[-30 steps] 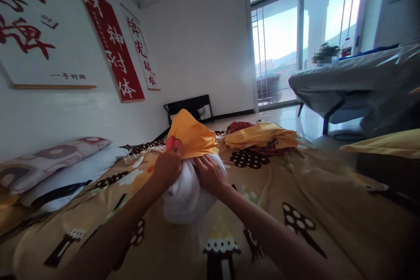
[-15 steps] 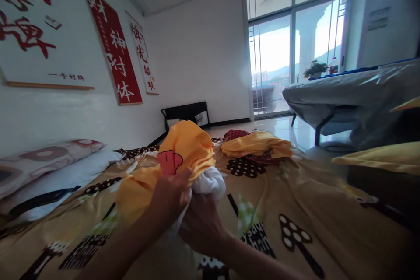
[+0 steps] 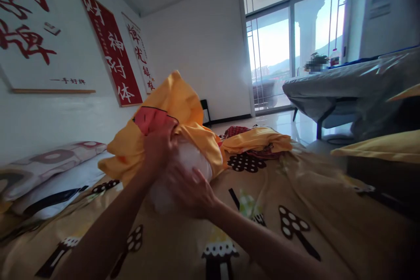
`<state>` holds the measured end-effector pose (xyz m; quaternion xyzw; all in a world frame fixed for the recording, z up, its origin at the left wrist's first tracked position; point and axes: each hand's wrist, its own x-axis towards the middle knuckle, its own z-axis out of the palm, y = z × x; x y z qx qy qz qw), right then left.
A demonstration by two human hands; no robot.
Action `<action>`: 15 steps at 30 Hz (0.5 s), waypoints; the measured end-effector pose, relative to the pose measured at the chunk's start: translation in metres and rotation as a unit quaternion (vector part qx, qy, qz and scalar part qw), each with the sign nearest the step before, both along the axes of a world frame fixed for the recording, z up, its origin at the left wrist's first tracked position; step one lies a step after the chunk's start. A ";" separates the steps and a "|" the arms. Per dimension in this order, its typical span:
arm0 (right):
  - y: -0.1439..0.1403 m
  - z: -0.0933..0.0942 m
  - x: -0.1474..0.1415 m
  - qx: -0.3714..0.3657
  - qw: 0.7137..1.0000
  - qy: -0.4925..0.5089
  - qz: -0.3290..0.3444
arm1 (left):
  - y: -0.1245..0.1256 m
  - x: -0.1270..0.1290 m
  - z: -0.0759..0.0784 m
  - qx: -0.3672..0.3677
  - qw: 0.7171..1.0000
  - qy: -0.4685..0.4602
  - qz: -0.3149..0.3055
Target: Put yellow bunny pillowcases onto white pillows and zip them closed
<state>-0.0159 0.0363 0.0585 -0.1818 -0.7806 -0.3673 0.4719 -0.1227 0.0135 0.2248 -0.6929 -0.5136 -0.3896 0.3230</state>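
- Our left hand [image 3: 159, 145] is closed on the edge of the yellow pillowcase [image 3: 177, 109], pinching the cloth at its opening; the grip there seems meant to keep the mouth of the case taut.
- Our right hand [image 3: 190, 190] is spread wide and cups the near end of the white pillow [image 3: 193, 164] from below, fingers open, so the bare end has support while the far end sits inside the case.
- The pillow and case are lifted just above the patterned bedspread [image 3: 295, 210], in the middle of the scene, tilted up towards the far left.
- The hands are blurred, so the exact finger hold is hard to tell.
- Just beyond, on the far right of the pillow, lies a second heap of yellow cloth [image 3: 257, 138] with red checked cloth [image 3: 236, 130] beside it.
- Two stacked pillows [image 3: 49, 166] rest at the left, near the wall with red banners [image 3: 110, 46].
- A covered table [image 3: 348, 87] stands far right by the glass doors [image 3: 285, 48]; nothing lies between our hands and the pillow.
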 end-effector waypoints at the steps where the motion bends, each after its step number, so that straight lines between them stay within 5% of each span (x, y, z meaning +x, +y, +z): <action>1: -0.006 -0.019 0.005 0.017 0.999 -0.028 0.012 | 0.005 -0.007 0.000 -0.001 0.999 -0.035 -0.009; 4: -0.013 -0.058 0.010 -0.075 0.993 -0.089 0.003 | -0.001 -0.011 -0.002 0.042 0.994 -0.084 -0.060; 6: -0.009 -0.055 0.006 -0.151 0.985 -0.085 -0.018 | -0.020 0.001 -0.001 0.076 0.991 -0.053 -0.099; 10: 0.003 0.007 0.002 -0.240 0.965 -0.067 -0.076 | -0.068 0.030 0.015 0.153 0.976 -0.021 -0.152; 15: 0.005 0.082 0.033 -0.188 0.977 0.030 -0.100 | -0.115 0.029 0.052 0.228 0.948 -0.168 -0.144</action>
